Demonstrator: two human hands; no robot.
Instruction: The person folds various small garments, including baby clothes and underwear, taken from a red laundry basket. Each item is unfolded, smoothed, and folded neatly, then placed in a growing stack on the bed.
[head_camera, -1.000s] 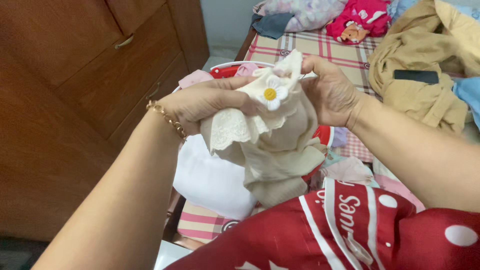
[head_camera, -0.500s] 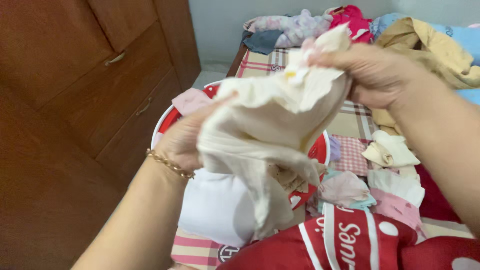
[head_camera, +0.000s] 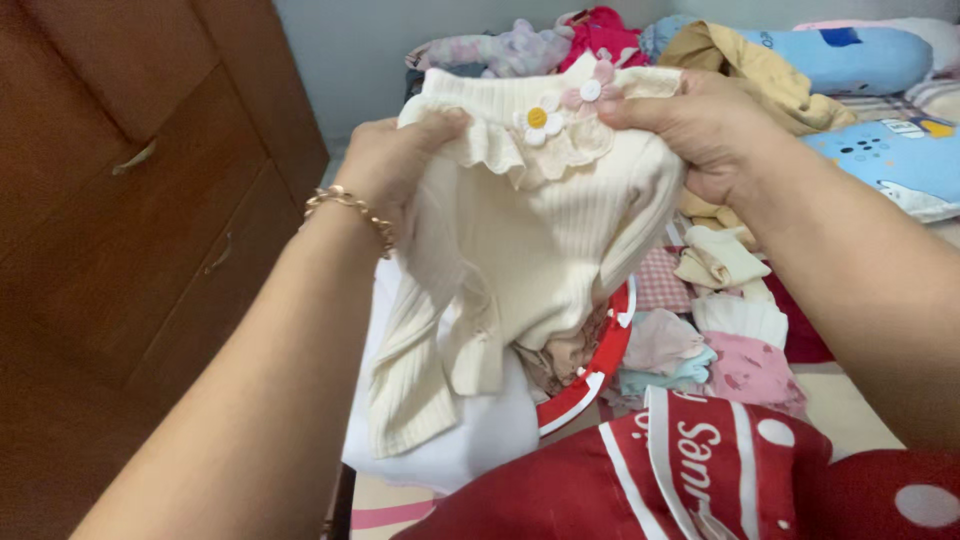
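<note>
Both hands hold up a small cream ribbed garment (head_camera: 530, 240) by its top edge, above the bed. The left hand (head_camera: 395, 165) pinches the top left corner, with the fingers closed on the cloth, and the right hand (head_camera: 700, 130) grips the top right corner in the same way. The garment hangs open and almost flat between them. A lace frill with small flower decorations (head_camera: 560, 105) sits at its upper middle, and one sleeve hangs down on the left side.

In my judgement the step in hand is spreading the garment out to see its shape. The next move probably calls for a level place to lay it, and for both grips to stay even so the cloth does not twist.

Under the garment stands a red and white round basket (head_camera: 600, 365). Inside it lie a white cloth (head_camera: 470, 440) and some beige clothes, partly hidden. Just beside the basket, toward the right side of the bed, small folded clothes (head_camera: 730, 330) in pink, cream and light blue form a pile. At the far edge of the bed lie more clothes and a blue pillow (head_camera: 850, 60).
</note>
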